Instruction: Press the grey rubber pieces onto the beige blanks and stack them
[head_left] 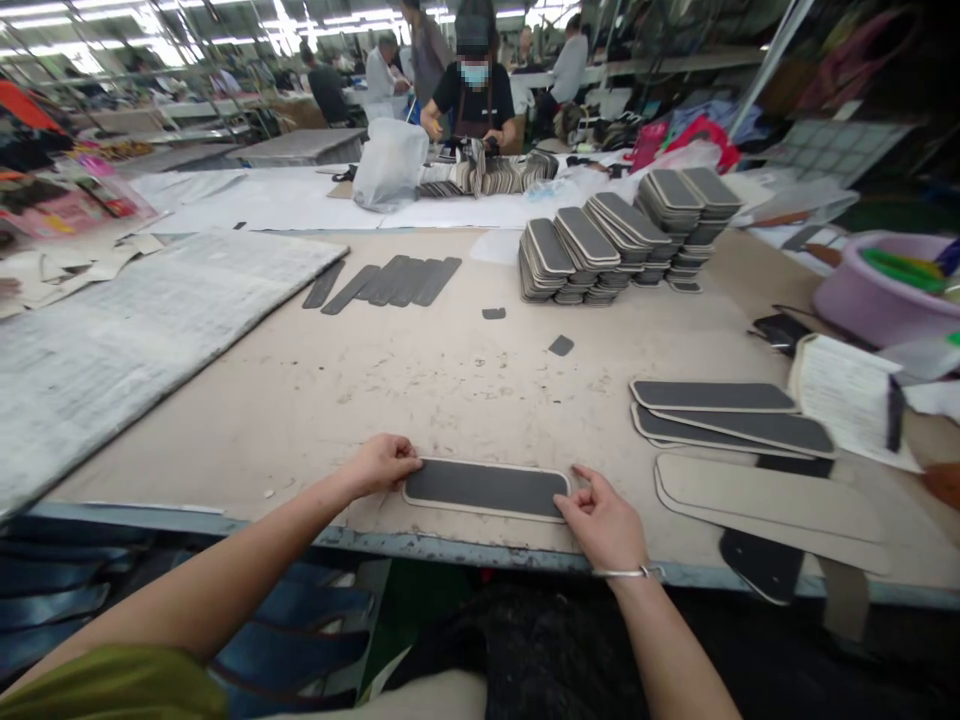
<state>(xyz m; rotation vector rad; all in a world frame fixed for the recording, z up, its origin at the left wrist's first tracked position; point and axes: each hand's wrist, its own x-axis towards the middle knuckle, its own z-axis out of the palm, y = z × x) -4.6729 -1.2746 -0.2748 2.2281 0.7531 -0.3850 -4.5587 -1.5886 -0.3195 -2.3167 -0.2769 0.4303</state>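
My left grip (411, 463) and right grip (568, 495) are pinching a dark panel (487, 487) on the littered desk (360, 400); people are working at far tables.

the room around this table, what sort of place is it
Probably a leather or bag workshop: stacked dark panels with pale edges, rows of worktables under strip lights, and several people at work.

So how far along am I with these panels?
Probably well along: the stacked pale-edged panels at back right look done. Your left hand and right hand are on one similar panel. Loose dark strips at back left and plain beige panels at right look unpaired, so likely remain.
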